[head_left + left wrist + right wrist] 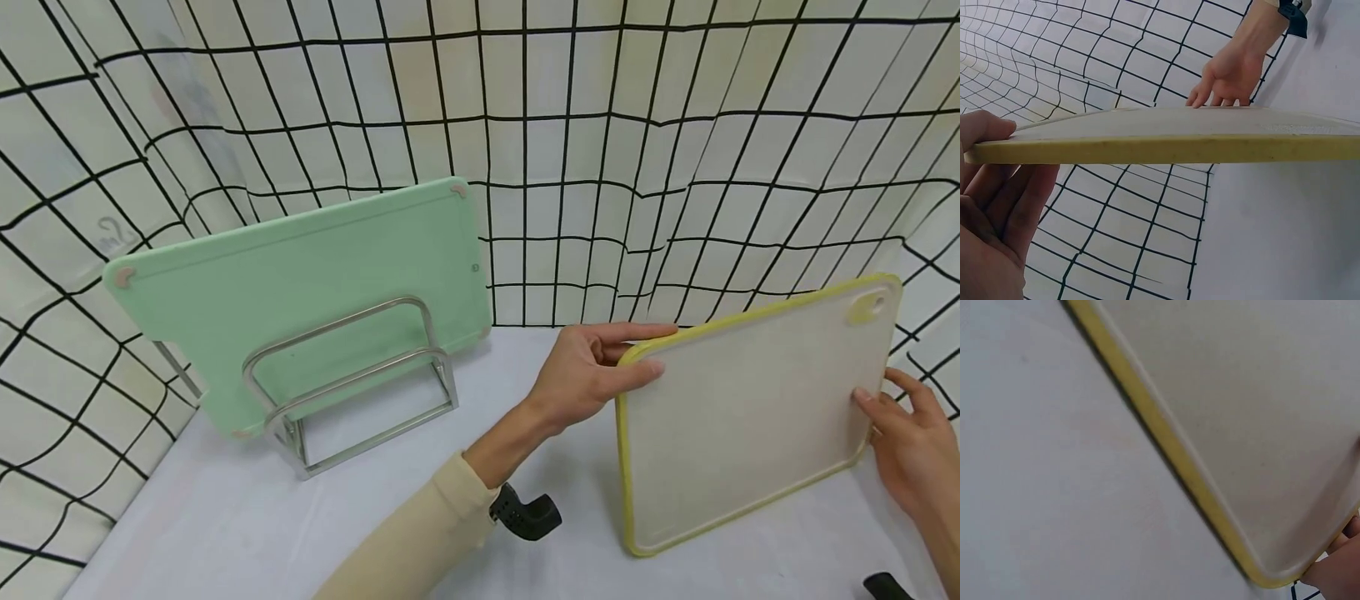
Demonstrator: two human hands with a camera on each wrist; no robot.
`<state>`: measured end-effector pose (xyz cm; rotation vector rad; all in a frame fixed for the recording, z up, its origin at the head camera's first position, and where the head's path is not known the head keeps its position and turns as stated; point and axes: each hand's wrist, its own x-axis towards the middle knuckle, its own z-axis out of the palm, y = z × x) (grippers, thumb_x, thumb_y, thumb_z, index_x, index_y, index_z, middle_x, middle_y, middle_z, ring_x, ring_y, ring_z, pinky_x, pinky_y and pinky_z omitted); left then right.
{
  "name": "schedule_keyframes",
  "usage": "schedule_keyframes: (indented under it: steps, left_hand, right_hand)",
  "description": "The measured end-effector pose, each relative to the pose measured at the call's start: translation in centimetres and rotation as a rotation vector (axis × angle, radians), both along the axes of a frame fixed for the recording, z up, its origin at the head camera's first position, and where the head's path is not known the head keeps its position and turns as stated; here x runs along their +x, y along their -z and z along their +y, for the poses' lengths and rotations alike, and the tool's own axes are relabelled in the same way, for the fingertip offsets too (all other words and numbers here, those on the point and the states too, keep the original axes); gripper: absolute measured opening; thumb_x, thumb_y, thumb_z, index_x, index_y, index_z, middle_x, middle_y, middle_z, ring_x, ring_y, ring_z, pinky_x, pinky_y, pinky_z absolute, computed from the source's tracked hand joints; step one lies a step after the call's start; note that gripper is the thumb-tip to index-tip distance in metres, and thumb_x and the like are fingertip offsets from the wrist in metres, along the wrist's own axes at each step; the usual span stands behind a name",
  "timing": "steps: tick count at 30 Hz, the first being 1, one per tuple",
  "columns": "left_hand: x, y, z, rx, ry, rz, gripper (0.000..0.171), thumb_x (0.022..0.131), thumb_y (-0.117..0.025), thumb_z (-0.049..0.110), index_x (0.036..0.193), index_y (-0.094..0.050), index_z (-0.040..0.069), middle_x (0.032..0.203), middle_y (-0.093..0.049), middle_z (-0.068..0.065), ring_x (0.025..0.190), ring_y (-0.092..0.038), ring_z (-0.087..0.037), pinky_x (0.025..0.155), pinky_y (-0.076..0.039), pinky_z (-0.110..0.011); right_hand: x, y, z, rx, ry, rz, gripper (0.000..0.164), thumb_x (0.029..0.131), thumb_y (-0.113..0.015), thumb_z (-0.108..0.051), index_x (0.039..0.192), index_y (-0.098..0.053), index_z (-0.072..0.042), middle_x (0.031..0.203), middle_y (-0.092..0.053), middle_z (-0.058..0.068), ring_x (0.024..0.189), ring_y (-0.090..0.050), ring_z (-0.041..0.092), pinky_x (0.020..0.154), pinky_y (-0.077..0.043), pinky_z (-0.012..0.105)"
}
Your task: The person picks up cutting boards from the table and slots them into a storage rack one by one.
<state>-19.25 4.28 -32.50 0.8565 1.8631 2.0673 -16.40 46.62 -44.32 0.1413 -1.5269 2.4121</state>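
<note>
A whitish cutting board (750, 417) with a yellow rim stands tilted at the right in the head view. My left hand (585, 371) pinches its upper left corner, thumb on the near face and fingers behind. At the right edge, my right hand (911, 442) grips the board with its thumb on the face; its other fingers are partly hidden. The left wrist view looks along the board's yellow edge (1166, 149). A green cutting board (322, 275) leans upright in a metal wire rack (360, 387) at the left.
Black wire grid panels (525, 158) with white sheeting behind enclose the back and sides. A white surface (195, 517) lies under the rack and the boards. A black wrist mount (528, 515) sits at the left cuff.
</note>
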Motion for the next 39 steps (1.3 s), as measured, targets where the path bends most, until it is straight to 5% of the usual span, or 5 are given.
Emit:
schedule_keyframes:
  steps: [8,11,16,30,39]
  left_hand:
    - [0.4,-0.8,0.3,0.001,0.024,0.020,0.039,0.092,-0.077,0.008,0.131,-0.073,0.011,0.112,-0.079,-0.016,0.082,-0.070,-0.003,0.067,-0.049,-0.019]
    - [0.9,-0.6,0.3,0.007,0.022,0.037,0.039,0.094,-0.075,0.010,0.132,-0.073,0.014,0.112,-0.080,-0.013,0.082,-0.068,-0.003,0.067,-0.048,-0.019]
    - [2.0,0.5,0.3,0.007,0.002,0.091,0.046,0.097,-0.072,0.013,0.141,-0.065,0.022,0.128,-0.072,-0.007,0.091,-0.069,-0.001,0.074,-0.056,-0.019]
    - [6.8,6.1,0.3,-0.015,-0.162,0.119,0.074,0.095,-0.071,0.005,0.156,-0.043,0.036,0.120,-0.077,-0.016,0.092,-0.074,-0.001,0.074,-0.061,-0.020]
    - [6.5,6.0,0.5,0.070,-0.230,0.223,0.087,0.090,-0.070,-0.008,0.162,-0.038,0.029,0.112,-0.078,-0.021,0.089,-0.081,-0.019,0.071,-0.064,-0.027]
  right_hand:
    - [-1.3,-3.6,-1.2,0.035,0.146,0.054,0.068,0.101,-0.051,0.013,0.158,-0.040,-0.021,0.124,-0.069,-0.005,0.117,-0.057,0.007,0.101,-0.032,0.019]
    - [-1.7,-4.7,-1.4,0.045,0.158,0.069,0.072,0.100,-0.052,0.013,0.161,-0.036,-0.023,0.133,-0.063,-0.005,0.125,-0.052,0.009,0.121,-0.016,0.023]
    - [-2.2,-5.9,-1.4,0.109,0.189,0.083,0.073,0.101,-0.050,0.012,0.163,-0.033,-0.024,0.136,-0.057,-0.004,0.130,-0.047,0.010,0.126,0.016,0.031]
    - [-2.4,-6.8,-1.3,0.055,0.153,0.088,0.076,0.100,-0.049,0.013,0.162,-0.032,-0.027,0.147,-0.052,-0.004,0.135,-0.044,0.012,0.125,0.013,0.028]
    - [-2.1,-6.8,-1.2,0.023,0.175,0.085,0.076,0.100,-0.051,0.014,0.161,-0.033,-0.027,0.140,-0.057,-0.005,0.131,-0.047,0.009,0.125,0.013,0.024]
